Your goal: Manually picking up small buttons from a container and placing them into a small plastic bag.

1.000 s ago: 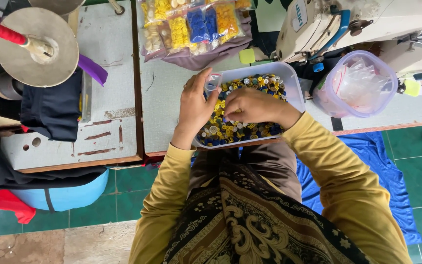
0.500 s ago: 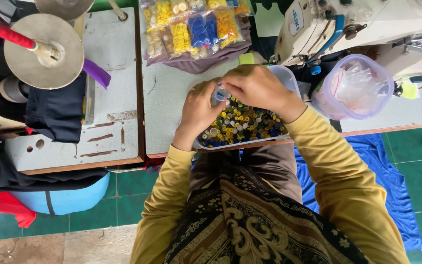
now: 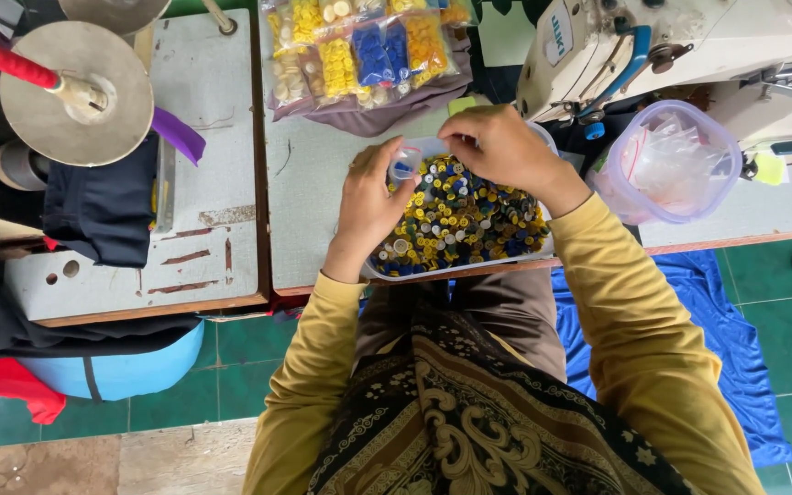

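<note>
A shallow white tray [image 3: 469, 269] full of several small yellow, blue and white buttons [image 3: 469, 220] rests at the table's near edge. My left hand [image 3: 370, 200] holds a small clear plastic bag [image 3: 405, 163] over the tray's far left part. My right hand [image 3: 497, 145] is at the bag's mouth, fingers pinched together just right of it. Whether a button sits between those fingers is hidden. Both arms wear yellow sleeves.
Clear packets of yellow and blue buttons [image 3: 364, 50] lie on the table beyond the tray. A white sewing machine [image 3: 689, 46] stands at the right, with a clear tub of plastic bags [image 3: 676, 165] beside it. Left are a metal disc [image 3: 80, 92] and dark cloth [image 3: 103, 211].
My right hand rose from the heap of buttons to the bag's mouth. My left hand lifted the bag slightly toward the far side of the tray.
</note>
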